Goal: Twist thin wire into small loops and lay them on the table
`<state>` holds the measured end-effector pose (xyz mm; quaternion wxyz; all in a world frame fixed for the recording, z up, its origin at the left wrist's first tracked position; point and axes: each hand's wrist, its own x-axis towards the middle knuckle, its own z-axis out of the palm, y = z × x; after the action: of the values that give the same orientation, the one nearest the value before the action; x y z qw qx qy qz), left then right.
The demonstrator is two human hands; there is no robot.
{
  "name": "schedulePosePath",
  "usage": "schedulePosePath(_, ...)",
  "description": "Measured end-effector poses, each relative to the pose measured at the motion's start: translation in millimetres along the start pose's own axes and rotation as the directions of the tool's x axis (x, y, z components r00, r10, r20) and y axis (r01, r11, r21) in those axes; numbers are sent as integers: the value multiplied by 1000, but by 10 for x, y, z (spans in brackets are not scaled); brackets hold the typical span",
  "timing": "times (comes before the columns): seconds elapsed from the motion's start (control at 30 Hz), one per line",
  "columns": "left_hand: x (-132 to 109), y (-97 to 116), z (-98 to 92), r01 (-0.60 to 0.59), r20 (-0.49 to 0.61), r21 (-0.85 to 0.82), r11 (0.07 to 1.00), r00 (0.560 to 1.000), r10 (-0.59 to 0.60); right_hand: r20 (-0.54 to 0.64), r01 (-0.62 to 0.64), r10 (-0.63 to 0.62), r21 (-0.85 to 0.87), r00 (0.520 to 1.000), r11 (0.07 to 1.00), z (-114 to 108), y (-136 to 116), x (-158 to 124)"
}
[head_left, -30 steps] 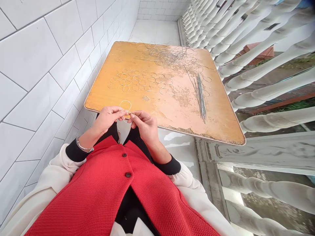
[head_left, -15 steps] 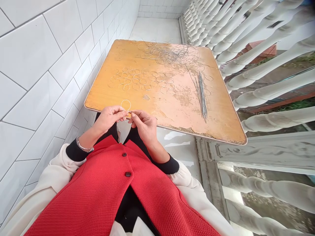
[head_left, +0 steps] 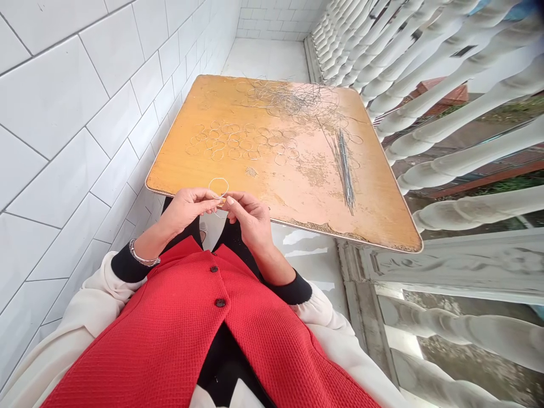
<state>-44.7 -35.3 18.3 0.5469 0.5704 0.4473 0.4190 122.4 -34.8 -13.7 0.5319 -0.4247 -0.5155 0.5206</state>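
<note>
Thin pale wire is bent into a wire ring (head_left: 219,178) that stands up above my fingertips, with a smaller curve of wire below them. My left hand (head_left: 191,207) pinches it between thumb and fingers. From the other side my right hand (head_left: 249,215) grips the same wire, its fingertips almost touching the left ones. Both hands are at the near edge of the wooden table (head_left: 178,164). Where the wire ends meet is hidden by my fingers.
Several loose wire rings (head_left: 233,141) lie across the tabletop's middle. A tangled heap of wire (head_left: 297,99) sits at the far edge. Straight wire rods (head_left: 346,173) form a bundle at the right. A tiled wall (head_left: 55,107) stands left, a white balustrade (head_left: 454,218) right.
The ring has turned slightly and looks flatter between my fingers. Both hands keep their pinch, shifting only a little. The view has tilted slightly.
</note>
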Motion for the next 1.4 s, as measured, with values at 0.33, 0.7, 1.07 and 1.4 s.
schedulePosePath(0.33, -19, -35, 82, 65, 11, -84, 994, 998, -64, -56, 41, -39, 29, 998, 999, 52, 54, 10)
schedulePosePath(0.7, -14, -44, 142, 76, 2, -315, 946, 997, -80, -138, 147, -142, 22, 980, 989, 86, 102, -46)
schedulePosePath(1.07, -36, -107, 246, 133, 85, -492, 860, 991, -104, -167, 169, -168, -8, 971, 986, 75, 154, 33)
schedulePosePath(1.4, -29, -183, 238, -57, -108, -284, 957, 994, 27, -128, 186, -196, -86, 972, 979, 119, 137, -19)
